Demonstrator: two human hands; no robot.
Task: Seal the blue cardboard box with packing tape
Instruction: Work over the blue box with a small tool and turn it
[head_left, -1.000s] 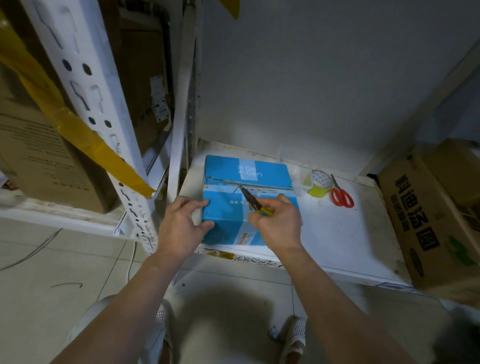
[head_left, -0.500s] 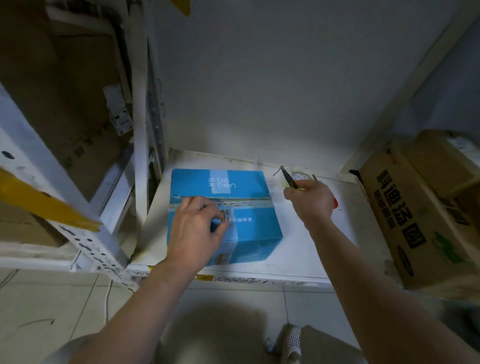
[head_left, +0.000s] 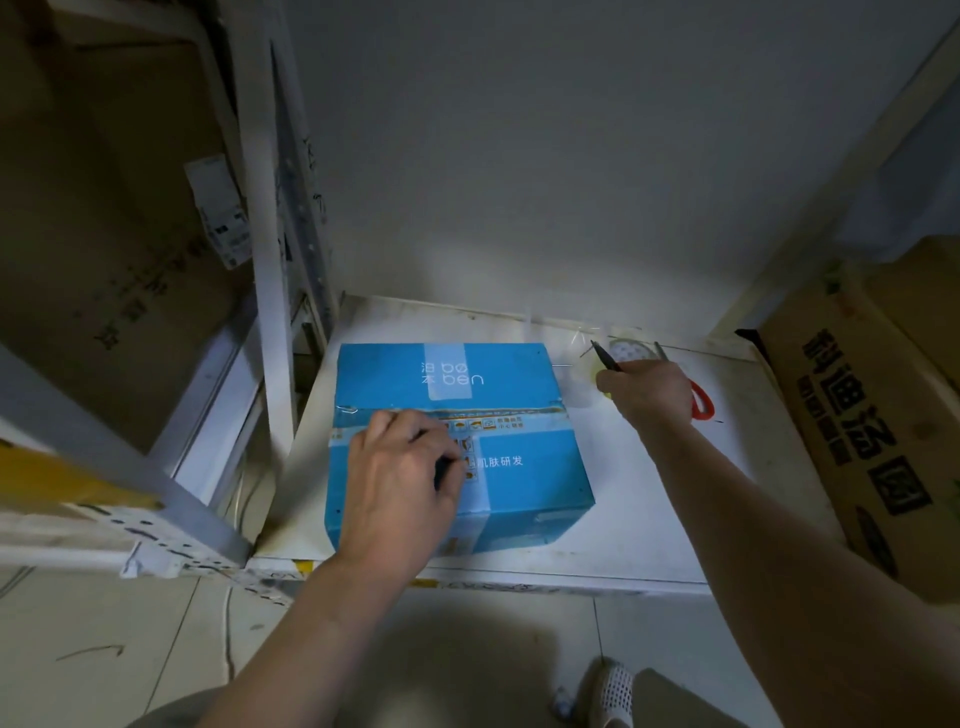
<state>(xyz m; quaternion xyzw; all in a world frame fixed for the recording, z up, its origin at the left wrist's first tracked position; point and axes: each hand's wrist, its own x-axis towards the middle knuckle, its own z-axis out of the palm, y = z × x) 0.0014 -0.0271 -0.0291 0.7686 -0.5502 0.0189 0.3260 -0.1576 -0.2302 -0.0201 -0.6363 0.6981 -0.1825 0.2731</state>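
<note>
On the white shelf (head_left: 649, 493), near its front-left corner, sits the blue cardboard box (head_left: 524, 467), flaps closed, clear tape seemingly laid along the centre seam, though glare makes that hard to confirm. Left hand (head_left: 402, 480) rests on the box top w/ fingers curled down onto the seam area, pressing rather than gripping anything. Right hand (head_left: 647, 392) is off the box, over by the back-right of the shelf, fingers clamped round a thin dark-bladed cutter (head_left: 605, 356) w/ the tip pointing up and away. Just beyond it lie the tape roll (head_left: 628, 351) and red-handled scissors (head_left: 701, 402), partly hidden by the hand.

Step in hand, as I read it: set the cutter down & smooth the tape. To do it well, keep the left palm's weight on the box so it doesn't slide, run fingertips along the seam from middle outward to push out bubbles, then press the tape ends down over the box sides. Lay the blade flat, clear of the roll.

Vs 1 s ago: right hand was at the seam w/ the cutter on the tape; now it's swung right toward the roll. Left hand has shifted from the box's left edge onto the top. Camera view has also moved, so the yellow strip is mostly out of frame.
</note>
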